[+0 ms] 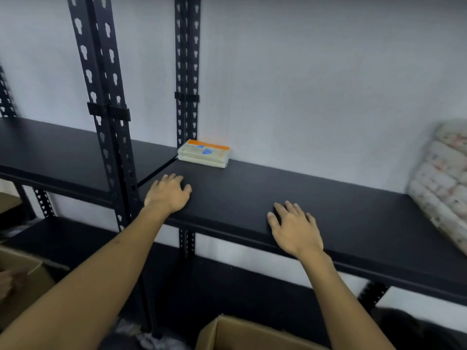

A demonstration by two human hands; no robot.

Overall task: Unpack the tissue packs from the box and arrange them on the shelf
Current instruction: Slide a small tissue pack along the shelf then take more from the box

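Note:
A tissue pack (203,153) with an orange stripe and blue print lies flat at the back left of the black shelf (353,210), against the white wall. My left hand (168,193) hovers or rests palm down on the shelf's front left part, a short way in front of the pack, fingers loosely bent and holding nothing. My right hand (294,228) lies palm down near the shelf's front edge, fingers spread, holding nothing. The open cardboard box (242,334) shows at the bottom edge, below the shelf; its contents are hidden.
Black slotted uprights (108,122) stand left of the shelf, with a second black shelf (58,152) beyond them. A large wrapped bundle with a printed pattern (444,183) leans at the shelf's right end. Another cardboard box (22,281) sits at the lower left.

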